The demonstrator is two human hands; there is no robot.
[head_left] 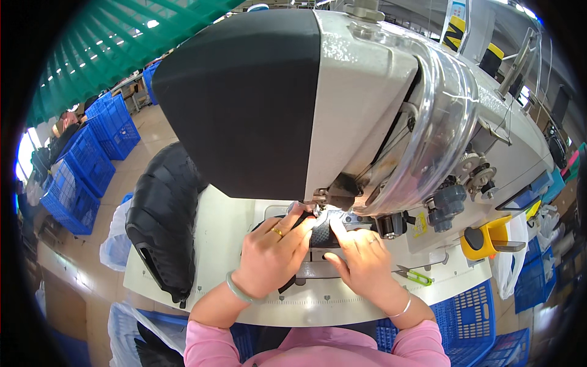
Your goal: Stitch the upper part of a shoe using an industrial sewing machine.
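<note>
A large sewing machine (361,79) with a black end cover fills the upper middle. Under its needle area lies a dark textured fabric piece (320,235), partly covered by my fingers. My left hand (274,248), with a gold ring and a pale bangle at the wrist, closes its fingers on the left side of this piece, fingertips near the presser foot. From the right, my right hand (365,257) rests its outstretched index fingertip on the piece, with the thumb apart. The exact grip beneath my left fingers is hidden.
Black padded pieces (164,220) lie in a bulky stack at the table's left. Green-handled thread snips (419,278) lie right of my right hand, before a yellow holder (486,238). Blue crates (113,125) line the left floor; another crate (468,318) stands below the table's right edge.
</note>
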